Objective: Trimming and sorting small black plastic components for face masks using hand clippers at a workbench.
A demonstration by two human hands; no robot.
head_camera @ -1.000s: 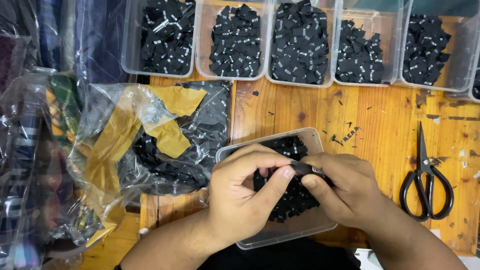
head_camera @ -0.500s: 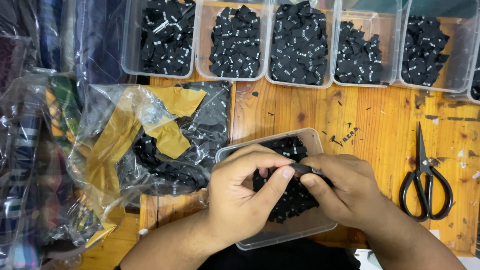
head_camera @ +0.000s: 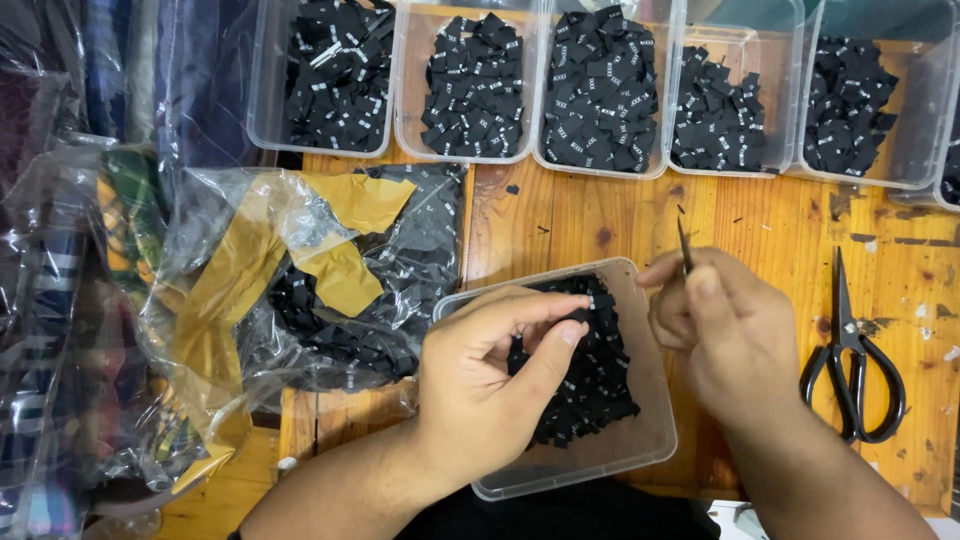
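Observation:
My left hand (head_camera: 490, 385) hovers over a clear plastic tub (head_camera: 640, 450) of small black fabric labels (head_camera: 590, 385) and pinches one label (head_camera: 590, 305) between thumb and forefinger. My right hand (head_camera: 735, 335) is lifted just right of the tub and grips a thin dark strip or tool (head_camera: 684, 245) that sticks up between its fingertips; I cannot tell exactly what it is.
A row of clear tubs (head_camera: 470, 150) filled with black labels lines the far edge of the wooden table (head_camera: 760, 220). Black scissors (head_camera: 853, 370) lie at the right. A crumpled plastic bag (head_camera: 300, 280) with labels and yellow tape sits left, beside bagged fabrics (head_camera: 60, 330).
The two hands were together over the tub; now my right hand has drawn away to the right and up with a thin piece, while my left hand keeps a label.

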